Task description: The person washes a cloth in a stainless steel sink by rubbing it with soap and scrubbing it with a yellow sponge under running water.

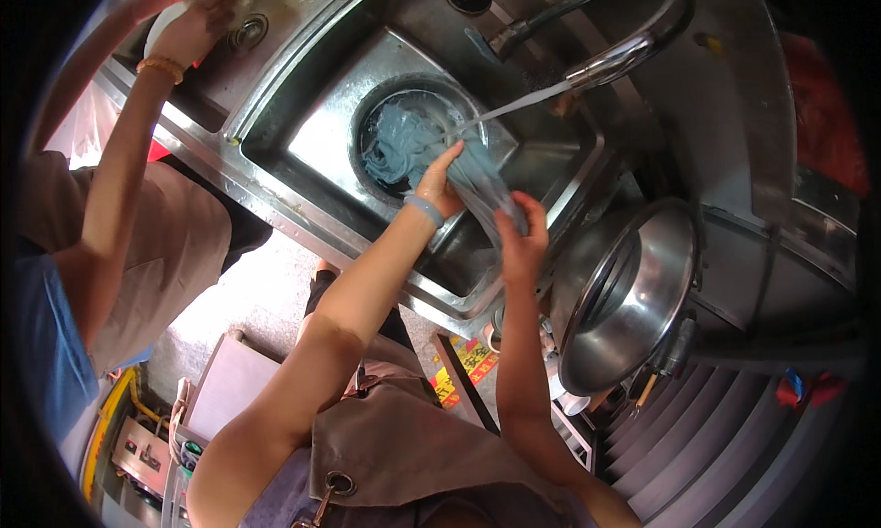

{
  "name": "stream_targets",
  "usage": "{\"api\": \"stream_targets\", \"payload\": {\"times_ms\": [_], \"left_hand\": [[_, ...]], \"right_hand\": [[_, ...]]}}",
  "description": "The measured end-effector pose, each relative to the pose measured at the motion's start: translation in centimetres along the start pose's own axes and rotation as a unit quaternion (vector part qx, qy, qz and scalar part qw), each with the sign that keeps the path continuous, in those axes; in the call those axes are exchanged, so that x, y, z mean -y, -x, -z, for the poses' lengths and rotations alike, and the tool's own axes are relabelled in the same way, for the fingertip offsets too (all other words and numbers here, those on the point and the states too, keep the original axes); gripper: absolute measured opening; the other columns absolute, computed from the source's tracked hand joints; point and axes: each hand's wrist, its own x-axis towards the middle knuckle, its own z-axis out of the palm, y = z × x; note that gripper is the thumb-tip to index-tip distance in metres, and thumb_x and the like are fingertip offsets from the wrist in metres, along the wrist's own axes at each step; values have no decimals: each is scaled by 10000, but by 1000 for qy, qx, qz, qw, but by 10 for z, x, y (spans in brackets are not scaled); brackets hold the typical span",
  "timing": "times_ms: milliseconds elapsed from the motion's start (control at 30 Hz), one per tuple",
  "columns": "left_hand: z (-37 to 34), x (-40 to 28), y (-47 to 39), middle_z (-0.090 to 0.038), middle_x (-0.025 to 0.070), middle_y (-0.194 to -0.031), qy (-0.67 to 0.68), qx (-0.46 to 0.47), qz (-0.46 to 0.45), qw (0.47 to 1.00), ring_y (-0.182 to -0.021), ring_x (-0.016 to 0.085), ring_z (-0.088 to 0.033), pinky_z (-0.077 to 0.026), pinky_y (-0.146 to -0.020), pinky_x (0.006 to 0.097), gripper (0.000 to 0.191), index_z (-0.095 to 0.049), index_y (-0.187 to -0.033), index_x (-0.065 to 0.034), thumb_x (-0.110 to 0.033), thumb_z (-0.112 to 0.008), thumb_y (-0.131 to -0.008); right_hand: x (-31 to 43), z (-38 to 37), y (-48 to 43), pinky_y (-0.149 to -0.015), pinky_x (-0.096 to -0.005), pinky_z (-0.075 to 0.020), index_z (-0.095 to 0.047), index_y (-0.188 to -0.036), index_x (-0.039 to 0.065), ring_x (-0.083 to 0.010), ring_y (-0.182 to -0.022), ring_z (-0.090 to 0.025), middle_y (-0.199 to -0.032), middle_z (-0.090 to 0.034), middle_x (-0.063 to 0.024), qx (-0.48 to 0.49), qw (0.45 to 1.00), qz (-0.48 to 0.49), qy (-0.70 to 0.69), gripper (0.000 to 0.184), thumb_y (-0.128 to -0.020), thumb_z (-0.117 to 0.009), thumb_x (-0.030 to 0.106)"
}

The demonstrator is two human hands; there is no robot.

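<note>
A wet pale blue-green cloth (406,139) lies bunched in a round metal bowl (359,163) inside a stainless steel sink (316,125). One end of the cloth is lifted over the bowl's near rim and stretched toward me. My left hand (444,184), with a grey band at the wrist, grips the cloth at the bowl's edge, thumb on top. Farther along, my right hand (524,229) pinches the cloth's lifted end. From the metal faucet (612,60) a stream of water (516,106) falls onto the cloth between bowl and hand.
At the left a co-worker's hand (196,29) works over the adjoining sink (282,19). A large stainless steel basin (650,287) leans upright right of my sink. A hose loops above the faucet. Yellow floor tape (464,370) bearing writing shows below the counter.
</note>
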Motion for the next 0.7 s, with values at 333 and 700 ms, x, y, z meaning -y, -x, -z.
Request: {"api": "stream_targets", "payload": {"times_ms": [333,700], "left_hand": [[17,48,-23,-614,194,-918,-540,-72,-207,813,-932,318,-569,-440,-765,386,421,-547,-1092,-12,-329,-496,-820],[22,27,-11,-599,219,-966,-722,-140,-290,612,-871,300,-596,-452,-731,355,436,-565,-1080,-28,-348,-514,-789]], "right_hand": [[-22,-28,-38,-521,-283,-384,-477,-651,33,-147,-546,-442,-582,-473,-50,-65,943,212,249,254,-812,-591,194],[-34,-42,-15,-512,-343,-399,-540,-708,15,-224,-505,-506,-586,-519,-123,-27,905,316,283,250,-830,-514,232]]}}
